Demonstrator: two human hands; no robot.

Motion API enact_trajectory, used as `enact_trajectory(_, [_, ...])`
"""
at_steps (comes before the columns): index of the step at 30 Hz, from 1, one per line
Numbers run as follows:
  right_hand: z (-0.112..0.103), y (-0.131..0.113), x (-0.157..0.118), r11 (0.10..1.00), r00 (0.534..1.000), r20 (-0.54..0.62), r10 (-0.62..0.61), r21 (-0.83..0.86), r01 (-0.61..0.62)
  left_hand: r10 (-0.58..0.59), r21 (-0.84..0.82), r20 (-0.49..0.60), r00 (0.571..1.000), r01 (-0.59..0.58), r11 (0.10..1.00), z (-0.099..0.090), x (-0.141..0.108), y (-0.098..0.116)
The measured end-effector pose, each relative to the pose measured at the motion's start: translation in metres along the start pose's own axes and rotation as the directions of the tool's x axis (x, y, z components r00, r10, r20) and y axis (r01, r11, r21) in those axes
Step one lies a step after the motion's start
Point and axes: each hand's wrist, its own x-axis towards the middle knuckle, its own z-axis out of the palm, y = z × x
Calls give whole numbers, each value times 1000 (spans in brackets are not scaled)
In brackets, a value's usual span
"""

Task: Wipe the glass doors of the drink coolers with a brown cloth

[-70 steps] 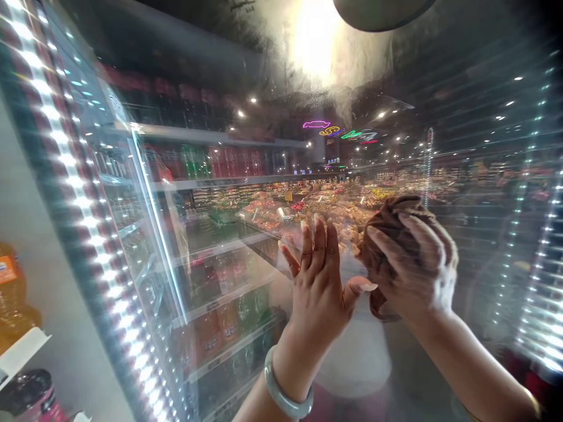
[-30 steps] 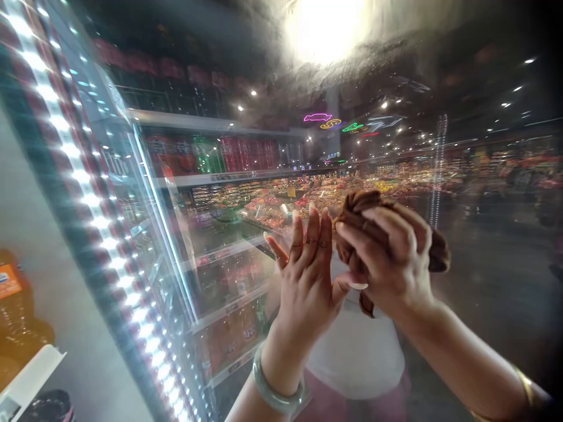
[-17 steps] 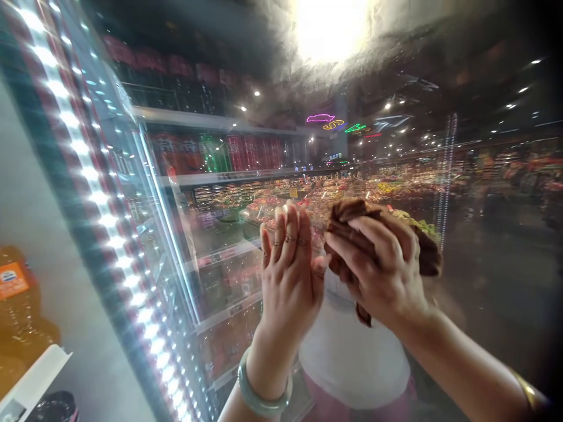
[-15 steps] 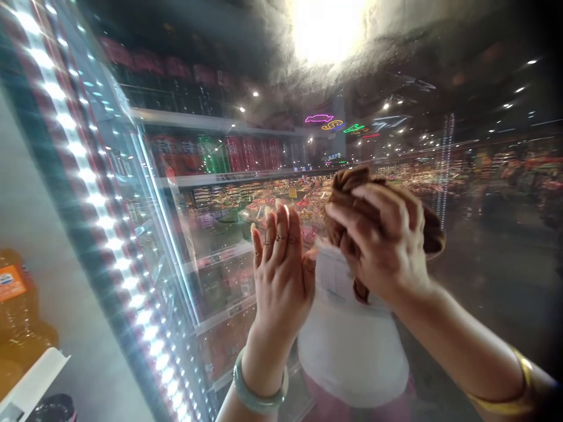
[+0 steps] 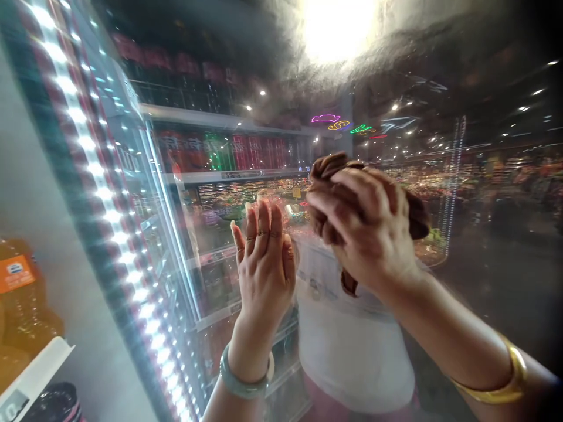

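Note:
A brown cloth (image 5: 329,170) is bunched under my right hand (image 5: 373,228), whose curled fingers press it toward a large glass pane (image 5: 422,316). One end of the cloth hangs below the palm and another part sticks out to the right. To the left, my left hand (image 5: 266,264) is upright with fingers stretched out against the pane, holding nothing. A pale green bangle (image 5: 244,375) is on the left wrist and a gold one (image 5: 497,390) on the right. The pane mirrors a white top and pink trousers.
A bright LED strip (image 5: 118,237) runs diagonally on the left. Beyond it, an orange drink bottle (image 5: 26,305) stands by a white shelf edge (image 5: 41,372). Rows of red and green cans (image 5: 259,151) show through or in the glass, with store lights reflected.
Both hands have moved left in view, and the right hand with the brown cloth has also gone slightly up. The surroundings have shifted a little to the right.

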Motion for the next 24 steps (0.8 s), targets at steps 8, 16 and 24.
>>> enact_trajectory(8, [-6, -29, -35, 999, 996, 90, 15, 51, -19, 25, -2, 59, 998, -25, 1000, -3, -4, -6])
enact_trajectory(16, [12, -3, 20, 1000, 1000, -17, 16, 24, -16, 62, 13, 104, 993, -64, 998, -6, -1, -13])
enact_trajectory(24, [19, -50, -26, 991, 992, 110, -57, 128, 43, 27, 57, 94, 995, -32, 998, -11, -10, -30])
